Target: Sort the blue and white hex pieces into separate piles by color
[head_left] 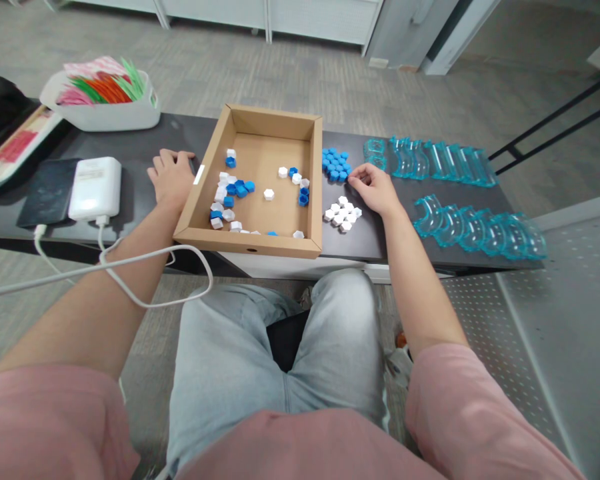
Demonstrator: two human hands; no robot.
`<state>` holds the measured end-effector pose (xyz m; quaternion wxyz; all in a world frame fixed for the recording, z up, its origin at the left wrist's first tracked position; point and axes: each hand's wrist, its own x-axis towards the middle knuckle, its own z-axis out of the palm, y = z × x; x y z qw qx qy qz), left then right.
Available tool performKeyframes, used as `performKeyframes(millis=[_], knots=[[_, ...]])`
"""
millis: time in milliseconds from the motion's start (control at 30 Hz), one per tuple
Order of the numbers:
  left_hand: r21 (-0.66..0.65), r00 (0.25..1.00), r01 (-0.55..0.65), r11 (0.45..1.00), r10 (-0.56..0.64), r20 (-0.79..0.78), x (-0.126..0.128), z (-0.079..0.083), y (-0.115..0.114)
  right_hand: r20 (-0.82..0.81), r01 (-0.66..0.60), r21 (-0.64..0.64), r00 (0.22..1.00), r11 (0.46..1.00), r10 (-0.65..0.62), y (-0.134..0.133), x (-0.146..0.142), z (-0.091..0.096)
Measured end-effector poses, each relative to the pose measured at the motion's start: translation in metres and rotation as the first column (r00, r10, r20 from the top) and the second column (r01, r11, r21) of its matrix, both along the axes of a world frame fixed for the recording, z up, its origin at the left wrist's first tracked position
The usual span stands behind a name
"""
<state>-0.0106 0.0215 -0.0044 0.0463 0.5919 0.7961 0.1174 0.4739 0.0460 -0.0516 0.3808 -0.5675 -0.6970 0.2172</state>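
Observation:
My left hand (173,179) rests on the dark table against the left side of a shallow cardboard box (270,248). Its fingers are stretched out and hold nothing. Fingers curled and pressed together, my right hand (373,187) is at the right edge of a tight cluster of blue hexagonal pieces (336,164). Whatever is between its fingertips is hidden. Just below lies a cluster of white hexagonal pieces (343,215). Inside the box, loose blue and white pieces are scattered, several heaped along the left, among them a white piece (269,195) near the middle.
Translucent teal curved plastic parts stand in an upper row (443,160) and a lower row (480,228) on the right. At left are a white power adapter (96,190), a cable (145,259) crossing over my left forearm, and a white basket (113,115) of colourful strips.

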Motion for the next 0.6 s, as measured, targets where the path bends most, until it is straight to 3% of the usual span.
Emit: performKeyframes(millis=[600], knots=[[-0.011, 0.999, 0.003, 1.0, -0.003, 0.035, 0.0013, 0.0042, -0.0036, 0.0, 0.015, -0.007, 1.0, 1.0, -0.015, -0.0033, -0.004, 0.005]])
